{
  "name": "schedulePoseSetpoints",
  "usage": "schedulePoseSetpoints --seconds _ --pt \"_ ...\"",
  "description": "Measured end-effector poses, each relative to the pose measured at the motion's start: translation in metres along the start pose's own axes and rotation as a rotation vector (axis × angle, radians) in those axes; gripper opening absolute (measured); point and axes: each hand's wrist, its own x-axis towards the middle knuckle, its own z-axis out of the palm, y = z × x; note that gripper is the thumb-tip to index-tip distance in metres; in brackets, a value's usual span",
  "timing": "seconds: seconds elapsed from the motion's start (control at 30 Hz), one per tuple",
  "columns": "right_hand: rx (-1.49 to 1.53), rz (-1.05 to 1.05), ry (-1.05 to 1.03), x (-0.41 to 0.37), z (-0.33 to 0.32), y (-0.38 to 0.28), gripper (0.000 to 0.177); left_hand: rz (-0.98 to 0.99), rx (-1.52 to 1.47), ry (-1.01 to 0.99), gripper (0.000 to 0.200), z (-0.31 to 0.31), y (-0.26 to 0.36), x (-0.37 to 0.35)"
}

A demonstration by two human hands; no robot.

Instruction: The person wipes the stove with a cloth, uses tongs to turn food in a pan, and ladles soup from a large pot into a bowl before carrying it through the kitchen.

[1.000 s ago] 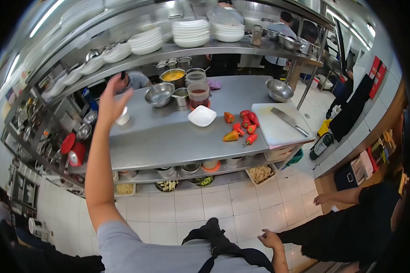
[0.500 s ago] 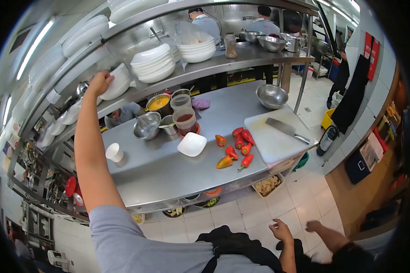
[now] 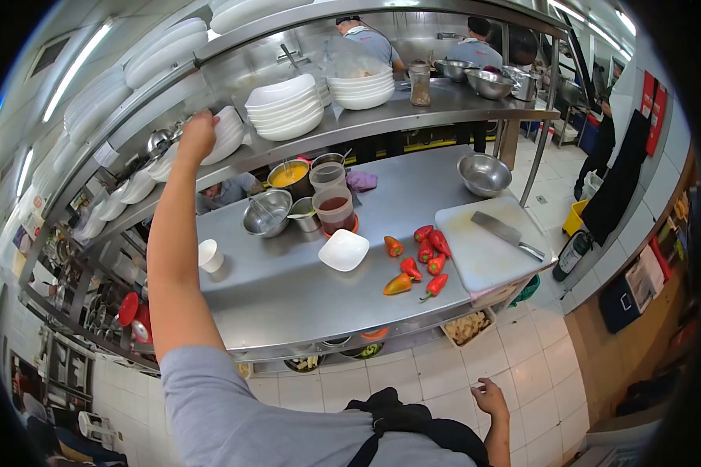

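My left hand (image 3: 200, 136) is stretched up to the steel shelf, beside a stack of white bowls (image 3: 224, 136). Its fingers are curled closed, and whatever they grip, if anything, is hidden behind the hand. Metal utensils (image 3: 159, 142) lie just left of it, and a taller stack of white dishes (image 3: 284, 109) stands to its right. Low at my right side, my right hand (image 3: 491, 398) hangs over the floor, fingers loosely bent and apart, holding nothing I can see.
Below the shelf, the steel table (image 3: 288, 300) carries a square white dish (image 3: 343, 250), a white cup (image 3: 209, 255), red peppers (image 3: 436, 265), a whisk in a metal bowl (image 3: 266, 214), containers of sauce (image 3: 335, 205), and a knife (image 3: 497, 229) on a cutting board (image 3: 475, 257). People (image 3: 370, 43) stand behind the shelf.
The view has shifted, so the scene sits farther right. My left hand has moved slightly right along the shelf beside the bowls. Another person's hand near my right hand has left the view.
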Motion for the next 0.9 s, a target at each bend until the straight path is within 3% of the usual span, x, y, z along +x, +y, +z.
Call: schedulePoseSetpoints --seconds 0.1,0.2,0.27,0.4,0.47,0.57,0.77,0.9 --pt "-0.027 0.024 0.008 -0.005 0.003 0.006 0.051 0.080 0.058 0.050 0.028 0.006 -0.001 -0.001" --pt "-0.027 0.055 0.007 -0.013 0.001 0.006 0.051 -0.053 0.031 -0.102 0.028 0.004 0.007 -0.002" --pt "-0.040 0.061 0.006 -0.015 0.003 0.013 0.051 0.102 -0.038 0.170 0.032 -0.014 0.042 -0.003" --pt "-0.065 0.058 -0.022 -0.018 0.005 0.011 0.052 0.299 -0.077 0.141 0.038 -0.015 0.095 0.014" --pt "-0.072 0.049 -0.006 -0.017 0.003 0.006 0.052 0.200 -0.106 -0.269 0.037 -0.015 0.111 0.027" --pt "-0.059 0.065 0.022 -0.025 -0.003 -0.004 0.051 0.161 -0.124 -0.384 0.033 -0.030 0.122 0.043" --pt "-0.010 0.104 0.086 -0.044 0.003 0.015 0.050 0.180 -0.361 -0.143 0.024 -0.023 0.120 0.054" --pt "0.005 0.150 0.103 -0.056 0.009 0.030 0.050 0.234 -0.248 -0.056 0.019 -0.033 0.141 0.036"
